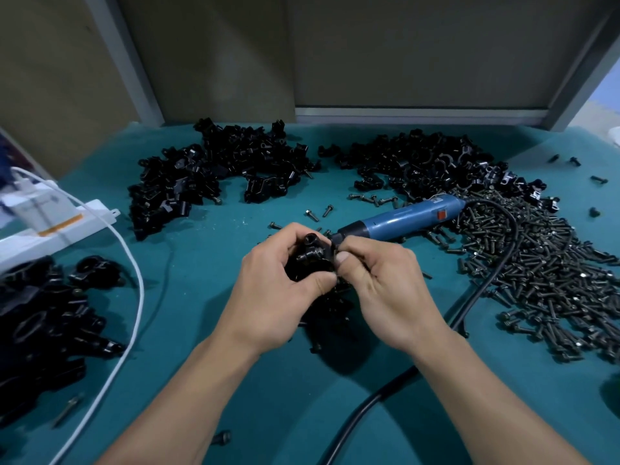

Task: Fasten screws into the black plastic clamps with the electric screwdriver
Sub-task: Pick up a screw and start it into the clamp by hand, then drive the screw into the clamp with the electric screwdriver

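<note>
While both hands — left hand [278, 280], right hand [379, 280] — pinch one black clamp [310, 255], the unseated screw may slip — the electric screwdriver [402, 218] lies just beyond the right hand.

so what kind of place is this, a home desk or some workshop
Most likely a small assembly workbench, not a home desk: heaps of identical black plastic clamps on a teal mat, a big loose pile of screws, and a corded blue electric screwdriver lying ready.
</note>
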{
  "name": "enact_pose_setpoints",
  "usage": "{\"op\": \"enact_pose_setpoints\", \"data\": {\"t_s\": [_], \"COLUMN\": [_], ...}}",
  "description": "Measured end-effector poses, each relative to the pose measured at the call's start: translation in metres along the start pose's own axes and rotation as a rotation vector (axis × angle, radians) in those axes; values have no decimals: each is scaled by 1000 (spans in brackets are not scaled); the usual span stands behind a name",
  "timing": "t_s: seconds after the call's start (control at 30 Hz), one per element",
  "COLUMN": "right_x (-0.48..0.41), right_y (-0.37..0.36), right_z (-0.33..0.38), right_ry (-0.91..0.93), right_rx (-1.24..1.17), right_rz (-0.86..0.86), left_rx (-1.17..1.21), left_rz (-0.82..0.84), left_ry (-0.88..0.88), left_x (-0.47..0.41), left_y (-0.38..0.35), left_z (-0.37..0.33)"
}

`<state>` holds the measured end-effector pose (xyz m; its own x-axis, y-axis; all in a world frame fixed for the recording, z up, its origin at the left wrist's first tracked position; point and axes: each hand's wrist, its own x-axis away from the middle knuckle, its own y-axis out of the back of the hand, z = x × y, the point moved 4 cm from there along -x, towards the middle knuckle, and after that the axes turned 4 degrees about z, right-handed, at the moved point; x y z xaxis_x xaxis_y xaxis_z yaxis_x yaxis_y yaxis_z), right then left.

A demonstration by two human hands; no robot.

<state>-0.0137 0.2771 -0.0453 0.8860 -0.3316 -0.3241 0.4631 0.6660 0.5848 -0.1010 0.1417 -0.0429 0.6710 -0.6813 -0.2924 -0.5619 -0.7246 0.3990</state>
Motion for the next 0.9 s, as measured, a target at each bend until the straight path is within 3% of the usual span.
{"op": "enact_pose_setpoints", "data": {"t_s": [0.2,0.53,0.57,0.7,0.8,0.9], "right_x": [3,2,3,2,0,-2], "right_y": [-18,-2,-6,-18,-3,9], "right_z": [-7,-8,-9,-7,-8,-2], "right_ry": [-301,-172,-195,-367,-272,-99], "right_rx": [-591,-68,-113,-680,-487,-138], "right_rz": [87,-76,-82,-46,-127,-134], "left_rx": [-332,-59,-64,-325,-233,-83], "left_rz": [-60,-114,-107,-86,-16,203], "left_ry": [-314,-148,-190,-445,-201,78], "left_x": [11,5,5,8,4,-1], "left_y": [-3,-4,-3,-1,-4,-8], "left_z": [-13,-5,-6,-16,-17,-7]}}
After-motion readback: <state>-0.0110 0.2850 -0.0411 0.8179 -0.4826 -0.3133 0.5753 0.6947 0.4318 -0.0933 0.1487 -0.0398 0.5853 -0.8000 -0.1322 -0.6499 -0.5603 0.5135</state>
